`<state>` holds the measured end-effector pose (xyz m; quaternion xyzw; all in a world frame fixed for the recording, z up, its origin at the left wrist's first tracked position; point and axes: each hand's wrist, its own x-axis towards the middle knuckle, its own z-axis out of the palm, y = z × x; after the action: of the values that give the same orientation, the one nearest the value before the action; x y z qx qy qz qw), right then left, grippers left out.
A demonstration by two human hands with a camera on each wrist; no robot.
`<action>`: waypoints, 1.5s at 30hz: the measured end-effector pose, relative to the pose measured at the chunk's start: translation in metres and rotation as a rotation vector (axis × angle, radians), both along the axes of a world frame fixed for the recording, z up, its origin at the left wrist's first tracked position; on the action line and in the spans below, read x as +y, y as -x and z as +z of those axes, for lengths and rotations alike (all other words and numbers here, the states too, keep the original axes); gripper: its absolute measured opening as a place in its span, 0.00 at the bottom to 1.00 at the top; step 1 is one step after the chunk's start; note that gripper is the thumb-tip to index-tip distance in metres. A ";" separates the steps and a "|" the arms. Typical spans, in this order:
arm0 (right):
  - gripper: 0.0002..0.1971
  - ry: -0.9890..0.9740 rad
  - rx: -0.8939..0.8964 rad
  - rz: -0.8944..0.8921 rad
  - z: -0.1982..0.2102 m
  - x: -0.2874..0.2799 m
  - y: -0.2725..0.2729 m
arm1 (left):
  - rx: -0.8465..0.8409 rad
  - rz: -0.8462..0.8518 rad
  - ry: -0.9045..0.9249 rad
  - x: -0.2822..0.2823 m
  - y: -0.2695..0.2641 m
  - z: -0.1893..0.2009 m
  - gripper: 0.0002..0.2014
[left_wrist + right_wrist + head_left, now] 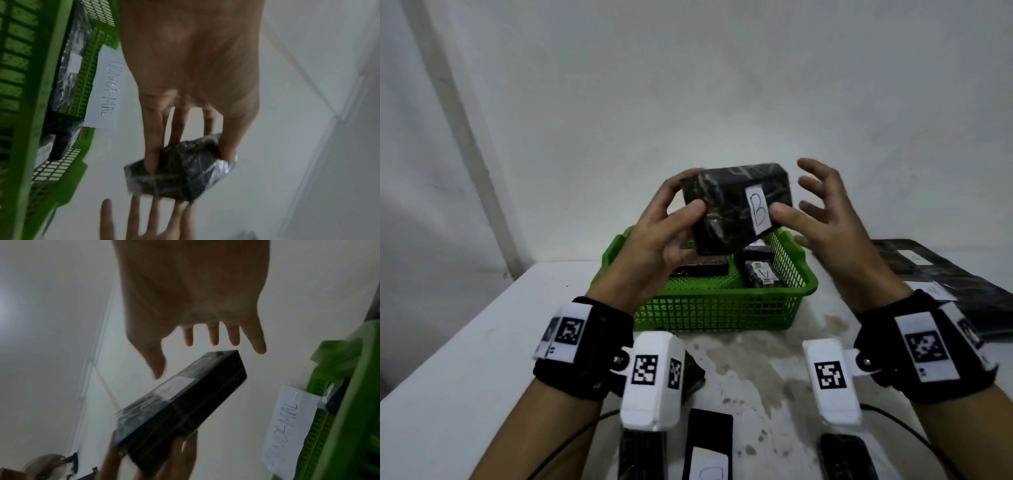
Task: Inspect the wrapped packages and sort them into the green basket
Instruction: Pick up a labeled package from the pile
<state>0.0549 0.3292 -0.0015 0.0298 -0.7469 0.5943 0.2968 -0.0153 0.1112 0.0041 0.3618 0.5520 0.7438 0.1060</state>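
A black plastic-wrapped package (732, 205) with a white label marked "B" is held up above the green basket (722, 308). My left hand (671, 222) grips its left end, thumb in front and fingers behind; the left wrist view shows those fingers curled on the package (185, 170). My right hand (815, 205) hovers at the package's right end with fingers spread, thumb close to the label; in the right wrist view the right hand (205, 337) stands apart from the package (185, 405). Several wrapped packages (758, 270) lie in the basket.
A paper label reading "ABNORMAL" (104, 91) hangs on the basket's far side. More black wrapped packages lie on the white table: flat ones at the right (935, 270) and several near the front edge (709, 442). A white wall stands close behind.
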 end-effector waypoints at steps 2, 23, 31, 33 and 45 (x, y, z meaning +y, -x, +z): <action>0.41 -0.010 -0.002 0.167 0.002 -0.009 -0.003 | 0.095 0.127 0.046 0.009 -0.005 0.000 0.25; 0.27 -0.049 0.082 0.234 -0.008 -0.027 0.007 | -0.093 0.038 0.173 0.005 -0.001 0.000 0.26; 0.42 0.175 -0.122 0.178 -0.002 -0.018 0.006 | 0.236 -0.040 0.313 0.008 -0.002 -0.010 0.39; 0.35 0.197 -0.080 0.152 -0.002 -0.020 0.005 | 0.247 -0.050 0.326 0.009 -0.004 -0.010 0.38; 0.35 0.152 0.081 0.312 0.015 -0.025 -0.012 | 0.482 0.172 0.258 0.011 -0.005 -0.008 0.42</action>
<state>0.0668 0.3046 0.0130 0.1467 -0.6736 0.6862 0.2321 -0.0099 0.1220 -0.0042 0.4635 0.6799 0.5664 -0.0465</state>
